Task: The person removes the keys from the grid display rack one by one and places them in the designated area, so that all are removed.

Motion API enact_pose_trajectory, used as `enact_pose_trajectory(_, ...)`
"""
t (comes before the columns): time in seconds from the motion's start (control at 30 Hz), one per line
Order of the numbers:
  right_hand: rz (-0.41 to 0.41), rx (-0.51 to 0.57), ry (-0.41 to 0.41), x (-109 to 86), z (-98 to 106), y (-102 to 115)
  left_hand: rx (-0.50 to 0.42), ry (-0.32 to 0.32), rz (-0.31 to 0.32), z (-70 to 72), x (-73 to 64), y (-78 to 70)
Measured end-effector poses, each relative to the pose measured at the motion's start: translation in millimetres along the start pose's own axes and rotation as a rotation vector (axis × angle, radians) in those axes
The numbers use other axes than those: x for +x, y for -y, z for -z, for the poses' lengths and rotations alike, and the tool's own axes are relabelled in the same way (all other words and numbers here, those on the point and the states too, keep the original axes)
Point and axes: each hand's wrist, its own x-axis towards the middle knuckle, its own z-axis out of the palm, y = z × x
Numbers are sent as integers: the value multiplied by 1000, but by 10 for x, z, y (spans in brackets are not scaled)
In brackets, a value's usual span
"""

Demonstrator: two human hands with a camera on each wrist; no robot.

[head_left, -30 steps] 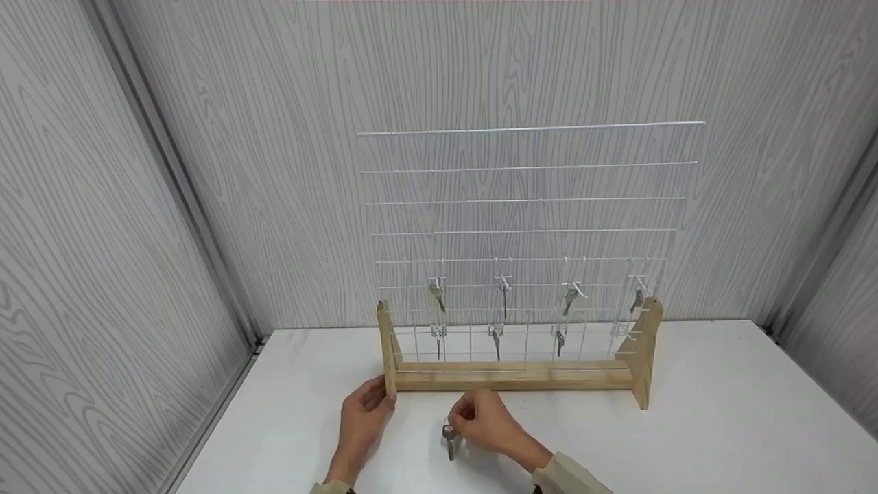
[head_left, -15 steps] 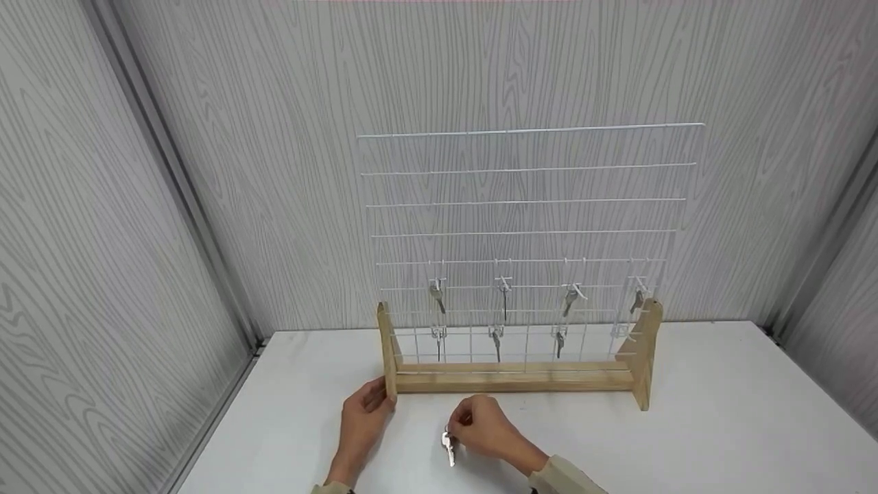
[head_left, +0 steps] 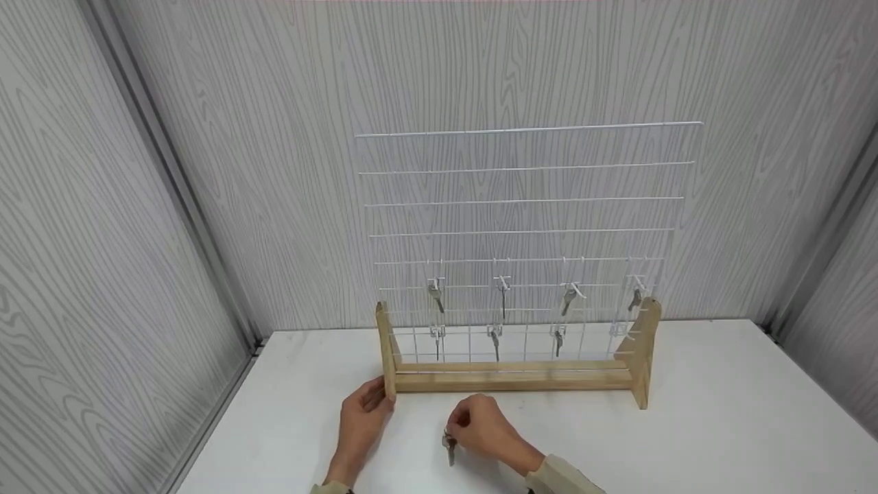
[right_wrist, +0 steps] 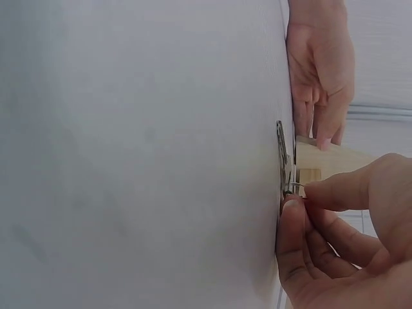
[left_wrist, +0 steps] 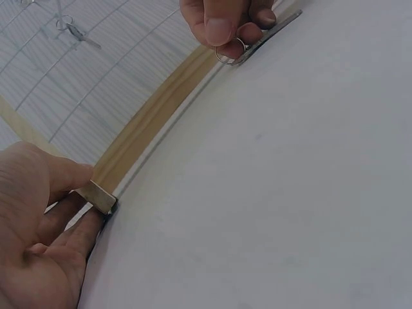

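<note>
My left hand (head_left: 362, 418) grips the left wooden end piece (left_wrist: 98, 195) of a wire grid rack near its foot, thumb on one side and fingers on the other. My right hand (head_left: 483, 425) pinches a thin metal ring (left_wrist: 230, 51) between thumb and fingertips, in front of the rack's wooden base bar (head_left: 514, 382). From that ring hangs a silver key (head_left: 449, 451), its blade pointing toward the near side of the white table. The right wrist view has the key (right_wrist: 282, 148) edge-on, close over the tabletop.
Several keys, such as this upper left key (head_left: 436, 296), hang in two rows from white hooks on the wire grid (head_left: 528, 199). The rack's right wooden end piece (head_left: 641, 357) stands on the white table (head_left: 727, 412). Grey wood-grain panels (head_left: 288, 171) enclose the back and sides.
My right hand has shifted slightly toward the near edge with the key. The key has turned, flashing bright half a second ago and darker now. My left hand stays on the rack.
</note>
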Motion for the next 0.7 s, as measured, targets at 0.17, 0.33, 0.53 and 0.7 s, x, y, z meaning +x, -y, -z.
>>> enact_pose_trajectory(0.17,-21,-2,4,10,5,-2,-4,-6,1,-7,13,-4)
enact_pose_trajectory(0.33,-21,9,6,-3,24,15,-1,-7,13,-6,21,0)
enact_pose_trajectory(0.53,1,15,-8,-39,105,56,15,-10,20,-2,39,-1)
enact_pose_trajectory(0.7,36,-17,-45,-91,209,78,3,-5,16,-5,39,12)
